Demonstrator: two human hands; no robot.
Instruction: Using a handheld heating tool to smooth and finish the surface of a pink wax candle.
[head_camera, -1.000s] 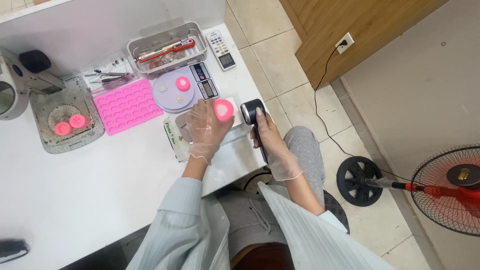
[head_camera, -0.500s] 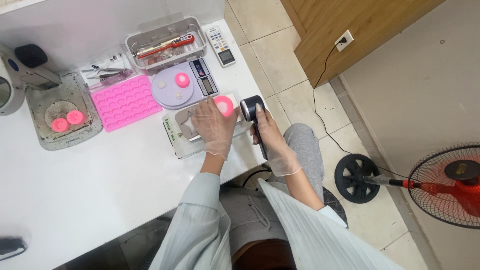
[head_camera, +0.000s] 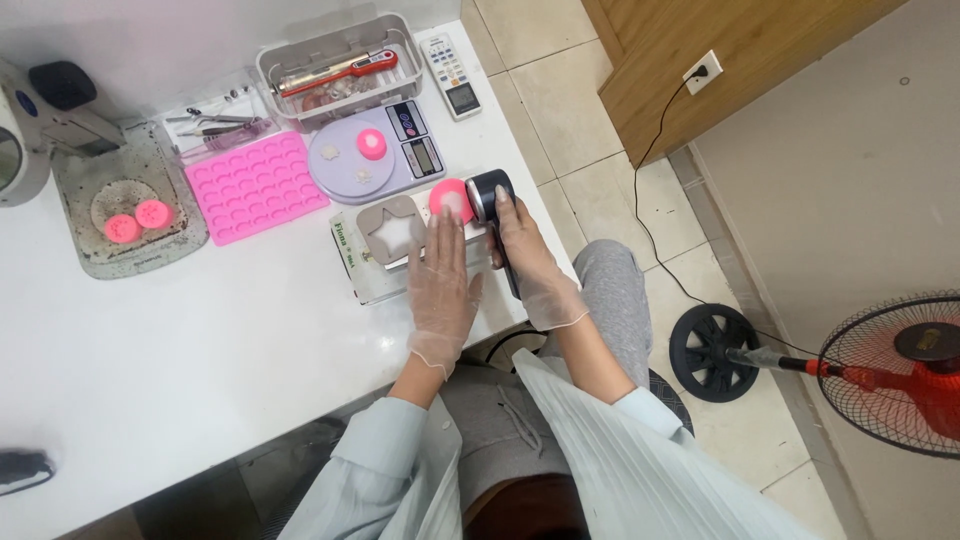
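Overhead view of a person seated at a white table (head_camera: 180, 340), both hands in thin clear gloves. The left hand (head_camera: 442, 285) lies flat, fingers stretched out and together, palm down on a clear plastic tray (head_camera: 372, 272) near the table's right edge; its fingertips reach one round pink piece (head_camera: 452, 200) lying at the tray's far end. The right hand (head_camera: 528, 262) is curled around the handle of one black handheld device (head_camera: 494, 205), whose round head sits just beside that pink piece, on its right. On the tray, left of the fingers, lies one pale star-shaped cutout (head_camera: 392, 229).

Further back stands one lilac kitchen scale (head_camera: 372, 158) with a single small pink piece (head_camera: 372, 145) on its round plate. To its left lies one pink silicone mould (head_camera: 257, 186) with many small round cavities. Left again, a grey tray (head_camera: 100, 255) holds a round dish with two pink pieces (head_camera: 137, 220) side by side. Behind the scale — at the table's far edge — one clear lidded box (head_camera: 335, 58) carries a red probe thermometer (head_camera: 340, 73), and one white remote control (head_camera: 452, 73) lies to its right. A few metal tweezers (head_camera: 215, 125) lie behind the mould; I cannot count them surely.

On the tiled floor to the right stands one fan (head_camera: 900, 370) with a red centre, and a black cable (head_camera: 650, 200) runs to one wall socket (head_camera: 703, 70).
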